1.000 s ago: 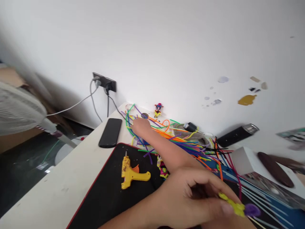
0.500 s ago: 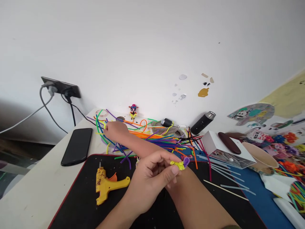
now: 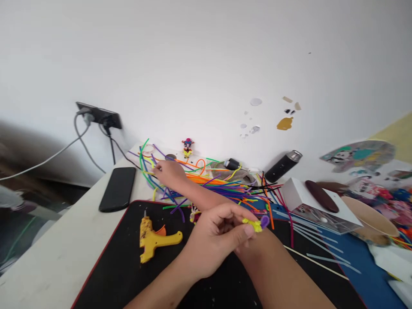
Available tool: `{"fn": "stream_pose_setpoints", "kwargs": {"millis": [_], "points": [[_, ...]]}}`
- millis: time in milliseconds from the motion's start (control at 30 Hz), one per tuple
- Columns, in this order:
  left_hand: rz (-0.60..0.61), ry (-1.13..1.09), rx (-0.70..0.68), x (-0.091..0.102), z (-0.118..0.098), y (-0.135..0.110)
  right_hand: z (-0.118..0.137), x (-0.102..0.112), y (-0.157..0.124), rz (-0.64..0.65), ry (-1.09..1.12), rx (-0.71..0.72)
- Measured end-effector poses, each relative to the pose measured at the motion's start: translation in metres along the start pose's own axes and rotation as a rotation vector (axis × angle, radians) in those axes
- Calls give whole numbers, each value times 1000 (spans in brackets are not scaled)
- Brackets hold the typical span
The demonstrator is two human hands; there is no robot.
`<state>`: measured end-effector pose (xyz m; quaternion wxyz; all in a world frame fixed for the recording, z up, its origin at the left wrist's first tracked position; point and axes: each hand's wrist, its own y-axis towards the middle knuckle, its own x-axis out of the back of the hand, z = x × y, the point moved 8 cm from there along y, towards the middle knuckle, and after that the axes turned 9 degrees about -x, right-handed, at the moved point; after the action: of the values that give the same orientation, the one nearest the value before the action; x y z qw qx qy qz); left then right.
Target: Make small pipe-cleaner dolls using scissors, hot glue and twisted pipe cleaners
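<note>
Our left hand (image 3: 219,240) has thumb and fingertips pinched together on a small yellow-and-purple pipe-cleaner piece (image 3: 257,223), held up over the black mat (image 3: 122,266). We judge the piece feather-light, fuzzy and soft, with a thin wire core that bends and keeps its bend, so a gentle pinch at the twisted middle should do; a hard squeeze would flatten it.

Our right hand (image 3: 169,171) reaches across under the left, to the far end of the loose pile of pipe cleaners (image 3: 219,183). Its fingertips (image 3: 156,171) are down among the green and yellow strands. They look lightly curled, but we cannot tell whether they have closed on one.

Further out, a yellow glue gun (image 3: 154,234) lies on the mat left of the held piece, and a black phone (image 3: 117,189) lies on the white table (image 3: 48,262) beyond it. A small toy figure (image 3: 187,146) stands at the wall, and a dark flask (image 3: 283,166) lies to the right.
</note>
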<state>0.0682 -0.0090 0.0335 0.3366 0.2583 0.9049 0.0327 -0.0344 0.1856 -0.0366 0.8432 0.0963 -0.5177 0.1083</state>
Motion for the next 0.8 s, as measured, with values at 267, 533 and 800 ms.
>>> {"fn": "stream_pose_setpoints", "kwargs": {"millis": [267, 533, 800], "points": [[27, 44, 0, -3, 5, 1, -19, 6, 2, -33, 60, -70], [48, 69, -5, -3, 7, 3, 0, 0, -22, 74, -31, 120], [78, 78, 20, -7, 8, 2, 11, -26, -43, 268, -370, 301]]}}
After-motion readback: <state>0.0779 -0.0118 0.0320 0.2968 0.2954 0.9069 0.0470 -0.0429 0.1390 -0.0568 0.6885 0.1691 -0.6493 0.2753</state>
